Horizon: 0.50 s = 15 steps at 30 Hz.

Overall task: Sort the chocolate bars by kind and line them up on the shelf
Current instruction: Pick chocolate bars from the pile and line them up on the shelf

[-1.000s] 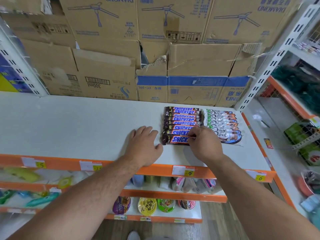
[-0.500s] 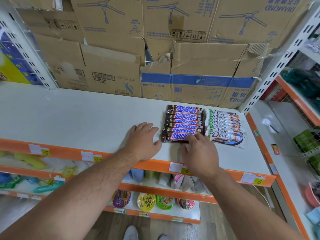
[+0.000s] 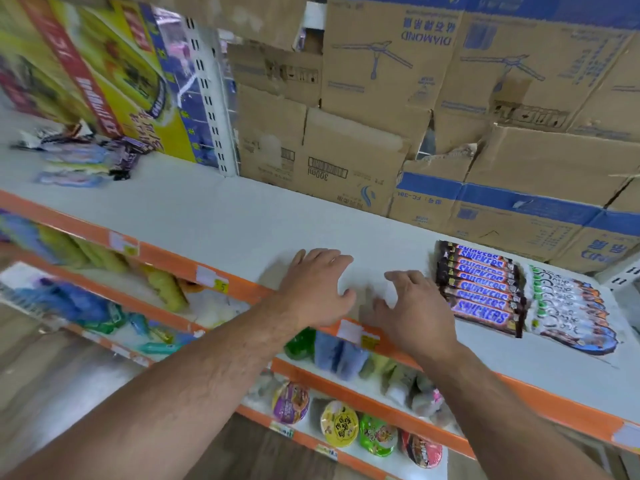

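Several brown Snickers bars [image 3: 479, 285] lie in a neat overlapping row on the white shelf [image 3: 214, 216], at the right. Beside them on the right lies a matching row of white Dove bars [image 3: 568, 306]. A loose, blurred pile of mixed bars [image 3: 86, 157] sits far left on the same shelf. My left hand [image 3: 317, 289] rests flat on the shelf with fingers spread. My right hand [image 3: 414, 306] hovers just left of the Snickers row, fingers loosely spread and holding nothing.
Cardboard boxes [image 3: 381, 140] stack along the back of the shelf. A yellow printed box [image 3: 114, 74] stands at the back left beside a white upright [image 3: 214, 98]. The orange shelf lip [image 3: 173, 261] carries price tags. Lower shelves hold snack cups [image 3: 339, 427].
My right hand has let go of the front Snickers bar and drawn left, off the row. The view has swung left, bringing the loose pile into sight. My left hand stays put.
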Tool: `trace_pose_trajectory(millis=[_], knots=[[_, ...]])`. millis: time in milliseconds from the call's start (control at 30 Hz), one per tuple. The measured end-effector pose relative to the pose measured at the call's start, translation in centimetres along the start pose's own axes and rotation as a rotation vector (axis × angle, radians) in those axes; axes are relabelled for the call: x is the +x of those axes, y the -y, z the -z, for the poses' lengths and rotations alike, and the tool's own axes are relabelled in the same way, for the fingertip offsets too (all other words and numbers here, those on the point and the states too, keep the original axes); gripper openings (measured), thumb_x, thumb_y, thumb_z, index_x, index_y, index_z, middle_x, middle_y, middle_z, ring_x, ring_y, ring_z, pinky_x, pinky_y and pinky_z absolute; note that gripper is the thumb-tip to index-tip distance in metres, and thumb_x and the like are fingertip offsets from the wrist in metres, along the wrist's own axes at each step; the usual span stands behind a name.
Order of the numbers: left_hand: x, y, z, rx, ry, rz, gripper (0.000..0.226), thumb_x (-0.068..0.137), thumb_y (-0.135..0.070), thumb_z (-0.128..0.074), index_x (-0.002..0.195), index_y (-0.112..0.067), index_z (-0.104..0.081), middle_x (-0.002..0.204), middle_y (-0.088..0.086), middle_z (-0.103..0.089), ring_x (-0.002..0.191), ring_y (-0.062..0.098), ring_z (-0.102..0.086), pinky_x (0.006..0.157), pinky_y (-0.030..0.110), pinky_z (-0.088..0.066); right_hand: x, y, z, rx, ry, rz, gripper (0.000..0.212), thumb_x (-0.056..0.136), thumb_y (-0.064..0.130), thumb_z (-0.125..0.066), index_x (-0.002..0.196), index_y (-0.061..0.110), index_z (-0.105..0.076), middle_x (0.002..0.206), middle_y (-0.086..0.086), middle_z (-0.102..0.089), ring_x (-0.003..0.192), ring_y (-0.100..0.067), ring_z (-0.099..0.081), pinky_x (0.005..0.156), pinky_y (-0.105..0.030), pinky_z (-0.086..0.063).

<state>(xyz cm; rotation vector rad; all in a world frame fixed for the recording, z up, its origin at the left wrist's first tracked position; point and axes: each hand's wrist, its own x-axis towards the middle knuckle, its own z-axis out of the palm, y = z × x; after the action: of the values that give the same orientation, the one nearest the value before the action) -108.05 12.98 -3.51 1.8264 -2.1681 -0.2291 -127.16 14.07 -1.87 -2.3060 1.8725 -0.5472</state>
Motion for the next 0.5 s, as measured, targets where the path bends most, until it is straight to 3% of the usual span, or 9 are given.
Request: trace_pose_trajectory(millis=[233,500], knots=[[-4.7,14.6,6.4,0.022,-0.038,0.100,0.066,0.082,-0.052,-0.043,0.144,-0.031,-0.038,0.152,-0.006,-0.035,0.141,0.014,-0.024,0.118,0.044,-0.013,2.7,13.8,-6.2,0.061,0.023,0.060,0.049,0.083,0.037,-0.062,0.130,0.023,-0.057,0.127,0.000,-0.057,0.118,-0.024,-0.050,0.089,-0.034,-0.046],[-9.3,28.9,12.3,0.031,-0.111,0.249,0.066,0.081,-0.053,-0.044,0.142,-0.031,-0.041,0.151,-0.006,-0.038,0.139,0.015,-0.029,0.117,0.046,-0.020,6.9,28.7,-11.9,0.078,0.116,0.197,0.049,0.084,0.040,-0.058,0.131,0.027,-0.055,0.130,0.003,-0.055,0.121,-0.021,-0.049,0.091,-0.034,-0.046]])
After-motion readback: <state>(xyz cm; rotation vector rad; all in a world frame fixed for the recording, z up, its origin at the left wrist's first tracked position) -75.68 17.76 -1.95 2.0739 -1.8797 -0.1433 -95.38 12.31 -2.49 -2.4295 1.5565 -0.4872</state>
